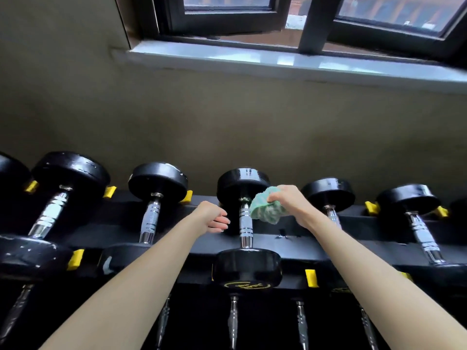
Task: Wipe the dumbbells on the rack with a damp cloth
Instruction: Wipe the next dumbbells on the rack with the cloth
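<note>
Just left of the middle dumbbell [245,224], the left hand [216,219] hangs loose-fingered and empty, probably ready to steady it. Just right of its handle, the right hand [290,200] bunches the green cloth [266,209], seemingly for wiping. Beneath the dumbbell runs the black rack [316,239]; behind it is a drab wall [227,117], with the window sill [252,58] above.

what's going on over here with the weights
A person is wiping dumbbells on a black rack under a window. Their right hand grips a bunched green cloth at the middle dumbbell, by the far end of its handle. The left hand is open just left of that handle, holding nothing. The other dumbbells sit on the rack with no hand on them.
</note>
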### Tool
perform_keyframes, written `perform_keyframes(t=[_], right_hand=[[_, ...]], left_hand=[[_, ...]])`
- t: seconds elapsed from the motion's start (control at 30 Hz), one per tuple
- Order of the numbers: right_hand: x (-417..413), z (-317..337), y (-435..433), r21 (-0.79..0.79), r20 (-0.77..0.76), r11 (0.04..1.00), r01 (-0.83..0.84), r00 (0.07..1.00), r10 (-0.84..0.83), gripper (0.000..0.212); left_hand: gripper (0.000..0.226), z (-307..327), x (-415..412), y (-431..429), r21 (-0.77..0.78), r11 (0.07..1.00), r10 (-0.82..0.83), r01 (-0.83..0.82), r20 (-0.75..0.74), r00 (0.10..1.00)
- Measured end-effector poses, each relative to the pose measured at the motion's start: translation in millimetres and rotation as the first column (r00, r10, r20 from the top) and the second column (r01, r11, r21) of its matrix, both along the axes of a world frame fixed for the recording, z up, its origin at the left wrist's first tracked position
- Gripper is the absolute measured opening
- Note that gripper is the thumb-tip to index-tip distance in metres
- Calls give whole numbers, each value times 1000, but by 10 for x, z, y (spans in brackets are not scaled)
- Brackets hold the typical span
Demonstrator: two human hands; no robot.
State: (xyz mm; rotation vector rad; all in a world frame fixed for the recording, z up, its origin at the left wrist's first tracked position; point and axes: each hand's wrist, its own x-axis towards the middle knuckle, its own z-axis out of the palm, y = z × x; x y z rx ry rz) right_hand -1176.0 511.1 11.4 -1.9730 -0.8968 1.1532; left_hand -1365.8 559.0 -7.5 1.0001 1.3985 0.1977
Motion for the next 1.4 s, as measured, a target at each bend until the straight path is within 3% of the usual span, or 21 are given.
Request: perform_keyframes(t=[0.13,0.3,0.43,0.5,0.57,0.63,0.73,0.83,0.9,0.93,1.03,1.17,1.4], right_hand=[[-92,-75,106,55,24,991,121,992,-123,12],[-487,-10,302,120,143,990,74,986,-91,29],[-731,-77,427,159,226,986,48,970,-84,23],[-860,-62,469,222,92,975,9,995,-30,15],[-932,42,505,280,-190,954,104,980,-52,10],[-841,149,547,255,-446,924,284,882,-148,14],[-427,218,536,187,-585,863,470,759,-287,14],[26,160,397,148,-572,780,608,696,-434,12],[196,97,283,115,-535,756,645,681,-500,27],[267,56,217,94,-518,762,641,685,-513,33],[349,-70,37,41,-400,836,547,776,-488,9],[346,-279,-32,4,-266,895,446,863,-429,13],[277,-286,132,19,-316,903,428,860,-401,15]], left_hand=[[23,-42,15,39,8,1000,-14,15,-14,1000],[28,-103,-42,102,-4,1000,8,-8,-20,1000],[22,-159,-143,147,-14,999,47,-47,-28,999],[16,-193,-198,156,-24,998,58,-59,-54,997],[17,-234,-255,161,-36,997,59,-62,-82,995],[18,-264,-289,171,-31,998,59,-63,-103,993],[18,-271,-242,187,-8,998,61,-62,-111,992],[14,-227,-70,174,-10,1000,16,-17,-87,996],[11,-205,56,162,-14,1000,-21,20,-69,997],[10,-200,130,153,-16,999,-42,41,-68,997],[10,-202,303,128,-7,996,-90,90,-90,992],[19,-231,398,125,23,994,-108,111,-117,987],[18,-279,406,166,31,993,-109,114,-122,986]])
